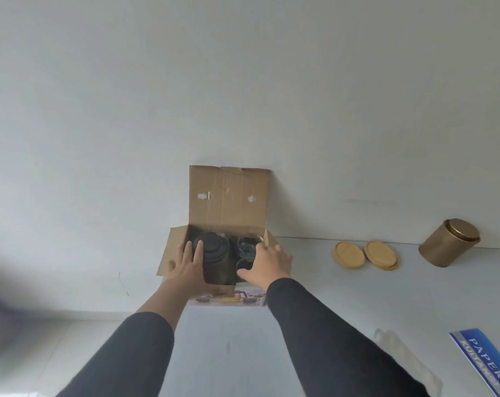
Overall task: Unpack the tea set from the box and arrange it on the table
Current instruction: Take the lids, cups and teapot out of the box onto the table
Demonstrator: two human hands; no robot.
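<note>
The tea set sits inside an open cardboard box (228, 196) — a dark teapot (214, 253) with a ridged round lid fills its left half, and dark glass cups (246, 245) are stacked in the right half; the back flap stands upright against the pale wall (243, 81). The box rests at the far left edge of a pale grey table (314, 296). The left hand (185, 267) lies with straight fingers against the teapot's side; the right hand (267, 266) reaches in over the cups, fingers spread and relaxed, gripping nothing. Two round wooden lids (364, 255) lie to the right, just beside each other; beyond them stands a closed bronze tin (449, 243); a blue printed pad (483, 365) lies at the near right edge.
</note>
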